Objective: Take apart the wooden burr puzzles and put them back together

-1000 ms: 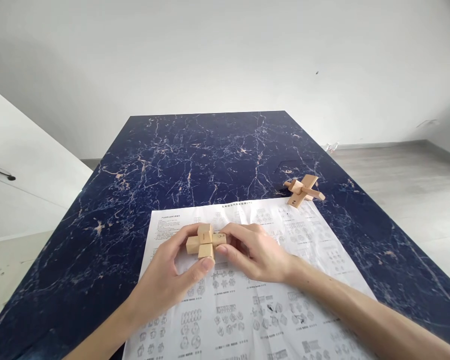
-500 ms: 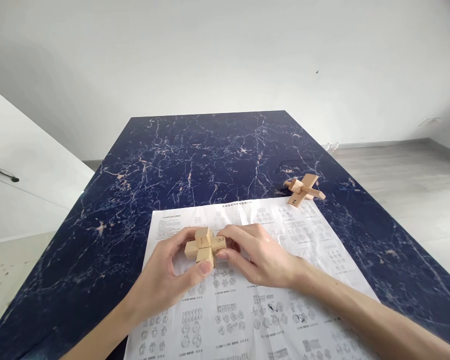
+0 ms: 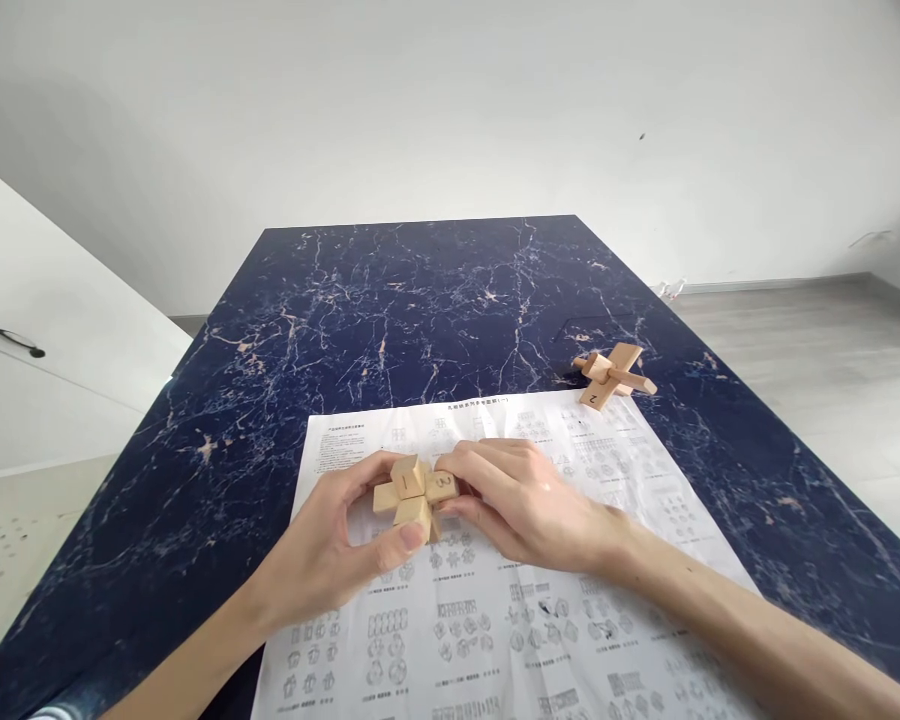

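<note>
A pale wooden burr puzzle (image 3: 411,478) of interlocking blocks is held between both hands above a printed sheet. Digits mark some of its blocks, a 1 on the upper one and what looks like a 3 on the right one. My left hand (image 3: 345,535) grips it from the left, its thumb on the near block and the fingers behind. On the right side, my right hand (image 3: 521,500) pinches the numbered block between thumb and curled fingers. Under both hands lies the white instruction sheet (image 3: 390,690), covered with small puzzle diagrams.
A second wooden puzzle (image 3: 613,376), marked 2, rests at the sheet's far right corner. The dark blue marbled table (image 3: 420,300) reaches toward a white wall (image 3: 450,110). At left stands a white cabinet (image 3: 67,330) with a black handle; grey floor (image 3: 795,330) shows at right.
The right block of the puzzle has turned slightly and shifted a little outward in my right hand. The whole view has moved slightly; the second puzzle stays in place.
</note>
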Demonstrator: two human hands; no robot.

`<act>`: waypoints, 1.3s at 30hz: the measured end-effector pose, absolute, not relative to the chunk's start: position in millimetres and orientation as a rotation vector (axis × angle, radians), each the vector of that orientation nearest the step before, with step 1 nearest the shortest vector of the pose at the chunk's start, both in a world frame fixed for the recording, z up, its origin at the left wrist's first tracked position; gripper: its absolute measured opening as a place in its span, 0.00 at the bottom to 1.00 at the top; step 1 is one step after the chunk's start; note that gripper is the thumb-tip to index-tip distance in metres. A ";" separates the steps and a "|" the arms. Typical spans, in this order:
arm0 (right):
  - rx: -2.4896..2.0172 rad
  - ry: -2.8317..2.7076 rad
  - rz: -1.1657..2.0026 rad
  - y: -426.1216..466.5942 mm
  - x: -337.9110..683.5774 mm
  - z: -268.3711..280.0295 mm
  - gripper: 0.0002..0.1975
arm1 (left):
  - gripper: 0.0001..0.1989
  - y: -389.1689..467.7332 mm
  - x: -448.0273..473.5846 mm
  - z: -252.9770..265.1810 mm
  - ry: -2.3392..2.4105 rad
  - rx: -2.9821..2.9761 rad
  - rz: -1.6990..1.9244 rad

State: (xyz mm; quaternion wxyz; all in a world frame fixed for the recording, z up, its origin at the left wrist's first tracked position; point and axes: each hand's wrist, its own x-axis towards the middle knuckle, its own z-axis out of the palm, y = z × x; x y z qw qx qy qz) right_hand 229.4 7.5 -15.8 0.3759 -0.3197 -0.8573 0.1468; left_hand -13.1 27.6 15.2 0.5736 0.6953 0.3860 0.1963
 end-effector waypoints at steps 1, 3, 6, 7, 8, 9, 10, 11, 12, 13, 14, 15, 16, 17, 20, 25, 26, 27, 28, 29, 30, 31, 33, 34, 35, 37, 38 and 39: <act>-0.801 -2.202 0.322 8.4 229.4 -14.2 0.14 | 0.19 28.2 -13.3 15.1 0.878 1.608 0.447; -0.765 -2.221 0.226 10.2 229.7 -10.0 0.14 | 0.22 29.6 -14.4 14.3 0.812 1.562 0.427; -0.720 -2.221 0.154 11.7 229.8 -4.2 0.16 | 0.28 32.1 -17.3 10.5 0.696 1.493 0.408; -0.709 -2.213 0.159 11.7 229.7 -3.3 0.16 | 0.30 32.9 -18.2 8.8 0.658 1.469 0.403; -0.699 -2.200 0.176 11.5 229.6 -3.2 0.17 | 0.31 33.5 -19.0 6.9 0.625 1.442 0.397; -0.693 -2.186 0.205 11.1 229.4 -3.8 0.18 | 0.31 34.0 -19.5 5.0 0.596 1.411 0.389; -0.693 -2.169 0.240 10.6 229.2 -5.0 0.18 | 0.31 34.2 -19.7 3.2 0.574 1.377 0.383; -0.697 -2.153 0.275 9.9 229.1 -6.7 0.18 | 0.30 34.1 -19.6 1.3 0.564 1.339 0.379; -0.705 -2.139 0.306 9.2 229.0 -8.7 0.18 | 0.30 33.6 -19.5 -0.5 0.565 1.301 0.376; -0.714 -2.128 0.331 8.5 229.0 -10.8 0.17 | 0.30 32.9 -19.3 -2.3 0.576 1.265 0.378; -0.726 -2.121 0.352 7.9 229.0 -12.7 0.16 | 0.30 31.9 -19.2 -4.1 0.594 1.233 0.387; -0.744 -2.115 0.369 7.2 229.0 -14.5 0.15 | 0.29 30.8 -19.2 -5.9 0.617 1.204 0.401; -0.763 -2.109 0.383 6.6 229.0 -15.9 0.14 | 0.29 29.6 -19.4 -7.6 0.642 1.178 0.415; -0.782 -2.101 0.398 6.0 228.9 -17.2 0.14 | 0.29 28.6 -19.7 -9.1 0.662 1.157 0.427; -0.829 -2.057 0.433 4.1 227.5 -20.1 0.12 | 0.29 26.6 -19.5 -10.9 0.703 1.144 0.434; -0.835 -1.981 0.463 1.4 222.9 -23.6 0.11 | 0.32 26.9 -14.3 -5.3 0.739 1.185 0.402; -0.832 -1.977 0.464 1.0 222.1 -23.9 0.11 | 0.32 27.3 -13.6 -4.1 0.733 1.182 0.392; -0.830 -1.977 0.457 0.7 221.4 -24.0 0.11 | 0.33 27.7 -13.3 -3.3 0.725 1.177 0.381; -0.828 -1.981 0.441 0.3 220.9 -23.9 0.11 | 0.32 28.3 -13.5 -2.8 0.713 1.171 0.373; -0.826 -1.986 0.420 0.0 220.5 -23.7 0.10 | 0.32 28.9 -14.1 -2.7 0.697 1.166 0.363; -0.823 -1.991 0.398 -0.4 220.3 -23.5 0.10 | 0.32 29.6 -15.0 -2.7 0.680 1.160 0.355; -0.819 -1.998 0.382 -0.8 220.2 -23.2 0.10 | 0.32 30.3 -16.0 -2.9 0.665 1.157 0.345; -0.813 -2.009 0.371 -1.5 220.0 -22.6 0.10 | 0.31 31.6 -17.4 -3.0 0.651 1.162 0.315; -0.814 -2.012 0.373 -1.8 219.9 -22.3 0.10 | 0.32 32.1 -17.6 -2.9 0.650 1.165 0.298; -0.817 -2.013 0.378 -1.9 219.8 -22.1 0.10 | 0.32 32.3 -17.4 -2.6 0.653 1.164 0.287; -0.827 -2.003 0.389 -1.7 219.4 -22.1 0.09 | 0.32 32.0 -16.1 -1.9 0.662 1.147 0.289; -0.829 -1.994 0.394 -1.5 219.1 -22.3 0.09 | 0.32 31.5 -15.2 -1.5 0.667 1.134 0.300; -0.828 -1.984 0.400 -1.3 218.8 -22.7 0.09 | 0.32 30.9 -14.4 -1.2 0.673 1.124 0.317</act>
